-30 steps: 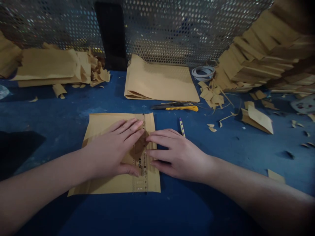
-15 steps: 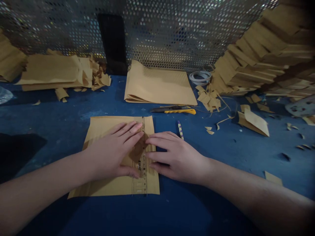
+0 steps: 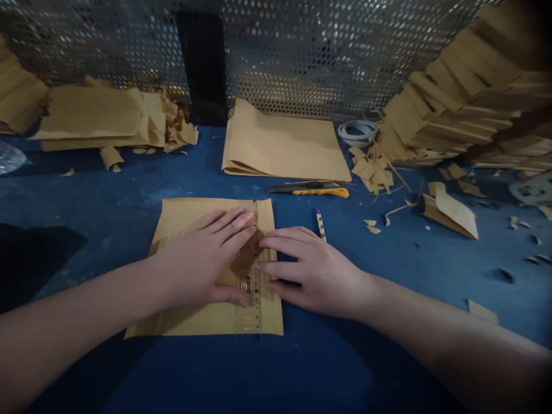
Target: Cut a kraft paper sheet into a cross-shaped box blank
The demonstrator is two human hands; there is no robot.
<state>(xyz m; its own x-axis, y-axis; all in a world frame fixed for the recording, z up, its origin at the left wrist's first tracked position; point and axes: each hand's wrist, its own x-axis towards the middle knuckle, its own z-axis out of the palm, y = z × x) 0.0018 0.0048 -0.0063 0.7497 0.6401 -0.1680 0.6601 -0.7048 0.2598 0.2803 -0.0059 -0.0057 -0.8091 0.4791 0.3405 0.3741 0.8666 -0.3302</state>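
**Pinning a ruler flat on a padded envelope**

Spreading across the whole view, the blue surface [image 3: 129, 190] carries everything, backed at the far side by a perforated metal screen [image 3: 302, 52]. A large heap of folded brown envelopes [image 3: 457, 109] climbs at the far right, and a flatter pile [image 3: 90, 115] sits far left. A stack of envelopes [image 3: 284, 144] lies far centre. Nearer, one brown envelope [image 3: 194, 270] lies flat, with a clear ruler [image 3: 252, 299] running near-to-far by its right edge. The left hand [image 3: 202, 261] presses open-palmed on envelope and ruler; the right hand [image 3: 314, 273] lies flat, fingers extended, tips touching the ruler's right side, grasping nothing. This looks like the lining-up step before marking or cutting; the next move would likely call for one hand keeping the ruler steady. A yellow utility knife [image 3: 314, 188] and a striped pen [image 3: 320, 223] lie just beyond the right hand, with open surface between. Small scraps [image 3: 371, 169] litter the right.
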